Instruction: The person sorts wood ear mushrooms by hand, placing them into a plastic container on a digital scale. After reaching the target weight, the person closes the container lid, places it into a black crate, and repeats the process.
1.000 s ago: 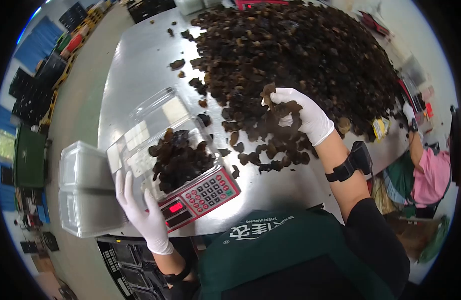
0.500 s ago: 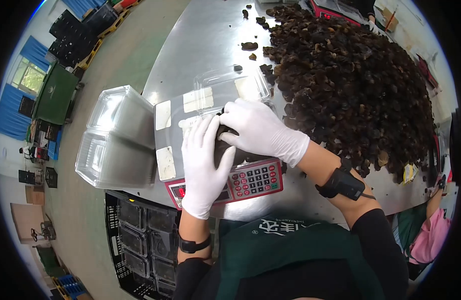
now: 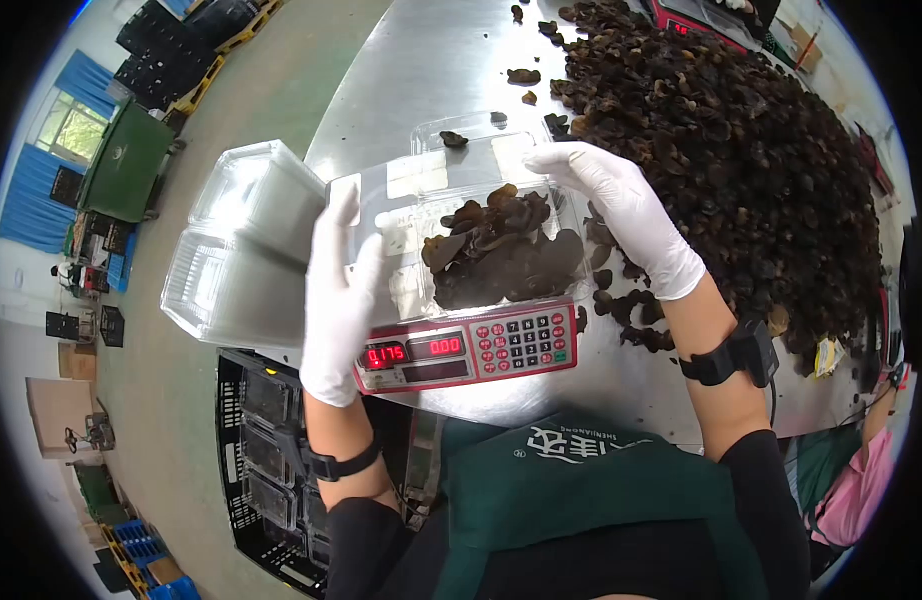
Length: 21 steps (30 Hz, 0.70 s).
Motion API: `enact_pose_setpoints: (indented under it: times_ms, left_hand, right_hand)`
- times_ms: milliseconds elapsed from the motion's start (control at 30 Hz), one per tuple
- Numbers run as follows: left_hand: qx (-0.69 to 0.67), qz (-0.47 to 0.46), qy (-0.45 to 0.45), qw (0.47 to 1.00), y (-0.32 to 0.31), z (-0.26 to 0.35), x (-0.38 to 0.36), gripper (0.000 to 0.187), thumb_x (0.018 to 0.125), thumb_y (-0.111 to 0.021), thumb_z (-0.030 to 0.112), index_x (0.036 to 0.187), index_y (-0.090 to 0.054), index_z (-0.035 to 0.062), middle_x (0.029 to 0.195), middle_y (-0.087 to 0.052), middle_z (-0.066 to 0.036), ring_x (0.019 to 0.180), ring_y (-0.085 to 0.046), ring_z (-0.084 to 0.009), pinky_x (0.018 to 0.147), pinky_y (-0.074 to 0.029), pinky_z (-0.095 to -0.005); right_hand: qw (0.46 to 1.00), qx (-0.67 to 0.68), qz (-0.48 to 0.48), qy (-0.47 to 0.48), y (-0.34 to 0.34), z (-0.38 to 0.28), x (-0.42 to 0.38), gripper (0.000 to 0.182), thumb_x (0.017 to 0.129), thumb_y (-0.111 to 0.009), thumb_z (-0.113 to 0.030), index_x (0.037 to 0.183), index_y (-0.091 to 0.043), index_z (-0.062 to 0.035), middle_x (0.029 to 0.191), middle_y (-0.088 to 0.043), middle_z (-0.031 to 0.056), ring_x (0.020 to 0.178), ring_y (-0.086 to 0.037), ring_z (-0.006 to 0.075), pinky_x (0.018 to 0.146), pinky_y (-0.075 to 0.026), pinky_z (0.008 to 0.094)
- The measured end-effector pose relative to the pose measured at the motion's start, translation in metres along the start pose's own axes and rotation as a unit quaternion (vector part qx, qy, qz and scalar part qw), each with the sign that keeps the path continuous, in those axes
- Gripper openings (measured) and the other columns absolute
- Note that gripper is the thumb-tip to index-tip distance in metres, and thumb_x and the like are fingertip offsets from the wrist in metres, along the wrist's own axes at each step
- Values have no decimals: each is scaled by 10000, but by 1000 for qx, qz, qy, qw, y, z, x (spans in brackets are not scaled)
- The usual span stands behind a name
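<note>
Dark wood ear mushrooms [image 3: 506, 255] lie heaped in a clear plastic clamshell box [image 3: 459, 192] on a red-framed digital scale [image 3: 521, 345]. Red digits on the scale read 0.175 and 0.00. My left hand [image 3: 341, 295], in a white glove, is held over the scale's left side with its fingers apart, holding nothing. At the box's far right corner, my gloved right hand [image 3: 621, 210] is open and empty, its fingertips close to the rim; whether they touch it cannot be told. One loose mushroom piece [image 3: 453, 139] lies beyond the box.
A large mushroom pile [image 3: 731, 180] covers the table's right side. Nested clear boxes [image 3: 246, 240] stand left of the scale. Below the table edge, a black crate [image 3: 231, 440] holds several filled boxes. Another scale [image 3: 686, 28] stands at the far end, and a person in pink [image 3: 856, 485] is at right.
Both hands have moved apart from over the box, left hand to the left and right hand to the right. The mushrooms and the scale's display are now uncovered.
</note>
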<state>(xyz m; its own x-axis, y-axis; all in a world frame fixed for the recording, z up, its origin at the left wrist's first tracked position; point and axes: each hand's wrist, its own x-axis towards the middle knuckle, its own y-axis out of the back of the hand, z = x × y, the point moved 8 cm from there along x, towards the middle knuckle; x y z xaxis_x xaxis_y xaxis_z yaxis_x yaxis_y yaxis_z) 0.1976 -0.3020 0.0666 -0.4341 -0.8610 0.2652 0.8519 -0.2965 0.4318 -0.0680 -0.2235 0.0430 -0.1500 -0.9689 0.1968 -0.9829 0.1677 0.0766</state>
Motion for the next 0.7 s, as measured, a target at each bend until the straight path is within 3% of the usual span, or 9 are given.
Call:
enact_pose_setpoints:
  times_ms: [100,200,367,433,500,600,700]
  left_hand:
    - [10,23,-12,1000,27,9,18,498,977,-593,130,1441,-469,-2,1426,-531,-150,1322,-506,-250,1116,-375,-354]
    - [128,64,-69,987,54,20,36,438,972,-606,172,1386,-548,40,1361,-589,-172,1286,-543,-256,1082,-408,-352]
    - [156,75,-84,981,68,16,63,424,956,-637,241,1349,-598,86,1306,-627,-158,1217,-589,-266,1034,-443,-347]
    - [186,60,-110,975,56,23,71,428,942,-654,267,1335,-614,101,1287,-642,-137,1194,-607,-251,1012,-457,-346]
    - [200,44,-64,977,38,31,74,423,936,-656,287,1313,-623,97,1286,-645,-127,1201,-609,-260,1012,-461,-358]
    - [260,19,-175,949,7,33,95,355,909,-670,258,1219,-660,84,1211,-663,-137,1160,-616,-303,990,-479,-378]
    - [322,-28,-200,925,-29,21,116,340,903,-694,224,1224,-667,114,1205,-679,-126,1085,-651,-289,968,-491,-368]
  right_hand:
    - [997,13,71,-13,19,2,-5,373,1051,-502,-291,1179,-690,5,1142,-712,84,1080,-640,165,1015,-454,306]
    - [993,-55,105,4,46,-4,-25,327,1045,-504,-255,1119,-711,-13,1068,-718,49,1023,-645,134,952,-471,287]
    - [978,-76,179,-82,101,26,-76,243,1009,-550,-171,1055,-703,12,1025,-710,50,948,-648,128,917,-487,279]
    - [970,-85,198,-111,118,42,-97,237,1005,-553,-176,1023,-703,7,996,-699,34,905,-629,111,885,-480,265]
    - [968,-81,202,-126,128,52,-116,236,1006,-552,-177,1012,-703,3,989,-697,28,894,-623,106,875,-476,260]
    - [962,-78,218,-142,134,66,-140,237,1007,-553,-187,996,-709,-8,952,-697,17,869,-616,95,839,-474,252]
    - [954,-80,238,-166,138,70,-161,230,1001,-572,-199,977,-711,-18,934,-702,17,867,-620,92,824,-477,247]
